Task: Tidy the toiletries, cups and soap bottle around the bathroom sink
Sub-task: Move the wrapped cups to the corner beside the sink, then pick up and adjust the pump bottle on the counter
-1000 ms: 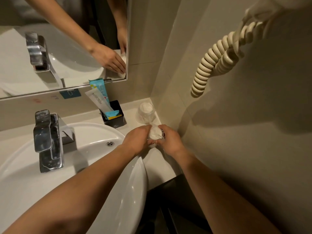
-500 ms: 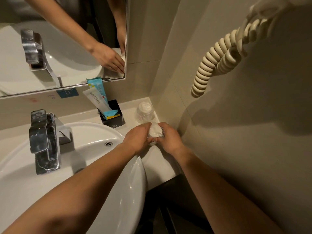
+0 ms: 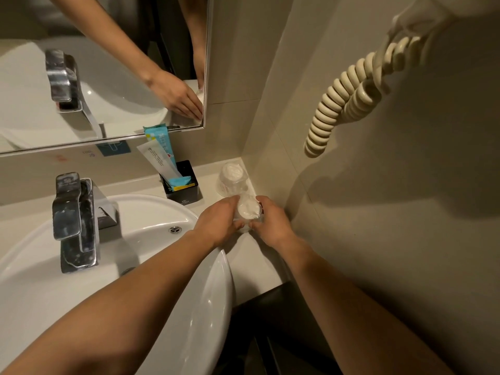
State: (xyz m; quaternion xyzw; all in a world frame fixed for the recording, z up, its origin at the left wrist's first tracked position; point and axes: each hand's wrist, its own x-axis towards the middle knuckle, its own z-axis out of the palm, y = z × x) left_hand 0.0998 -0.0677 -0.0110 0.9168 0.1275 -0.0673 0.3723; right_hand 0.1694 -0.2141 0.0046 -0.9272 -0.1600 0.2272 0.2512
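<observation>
A clear plastic-wrapped cup (image 3: pixel 246 209) stands upside down on the counter by the right wall. My left hand (image 3: pixel 217 221) and my right hand (image 3: pixel 272 221) clasp it from either side. Just behind it, in the corner, a second wrapped cup (image 3: pixel 232 177) also stands upside down, untouched. A black holder (image 3: pixel 186 192) left of the cups carries blue and white toiletry sachets (image 3: pixel 159 155). No soap bottle is in view.
The white sink basin (image 3: pixel 151 212) with a chrome tap (image 3: pixel 74 220) fills the left. A mirror (image 3: pixel 102 63) hangs above the counter. A coiled hairdryer cord (image 3: pixel 349 96) dangles on the right wall. A dark cabinet (image 3: pixel 278 320) sits below the counter edge.
Both hands stay on the front cup and have shifted it slightly towards the back cup. The view has drifted a little.
</observation>
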